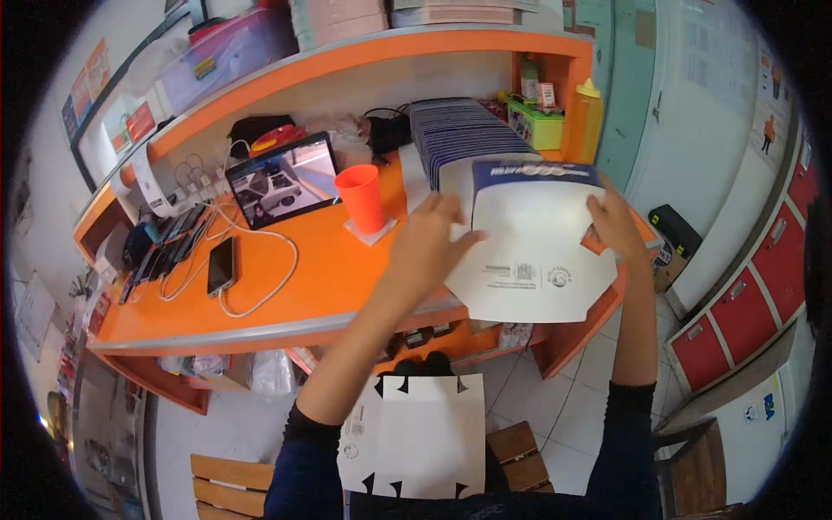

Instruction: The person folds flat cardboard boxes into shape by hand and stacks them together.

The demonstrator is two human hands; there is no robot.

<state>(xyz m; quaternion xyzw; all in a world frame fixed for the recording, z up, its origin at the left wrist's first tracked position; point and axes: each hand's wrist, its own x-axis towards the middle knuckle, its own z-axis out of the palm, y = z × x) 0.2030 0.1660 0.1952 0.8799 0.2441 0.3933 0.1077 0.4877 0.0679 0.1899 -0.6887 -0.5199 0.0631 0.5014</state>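
Observation:
A flat white cardboard box blank (529, 251) with a navy printed band, a QR code and a round logo lies at the right front of the orange desk, its lower end past the edge. My right hand (617, 221) grips its right side, thumb on the upper face. At the left side, my left hand (433, 232) rests against the cardboard, thumb stretched out and apart from the bent fingers. Behind it stands a long row of stacked navy-edged blanks (468, 130). Across my lap lies another white cardboard piece (425, 438) with dark notches.
On the orange desk (338, 286) are an orange cup (360, 198), a tablet (284, 184) showing a picture, a phone (222, 265) and white cables. A yellow bottle (586, 121) stands at the shelf's right end. Red cabinets (737, 303) line the right wall.

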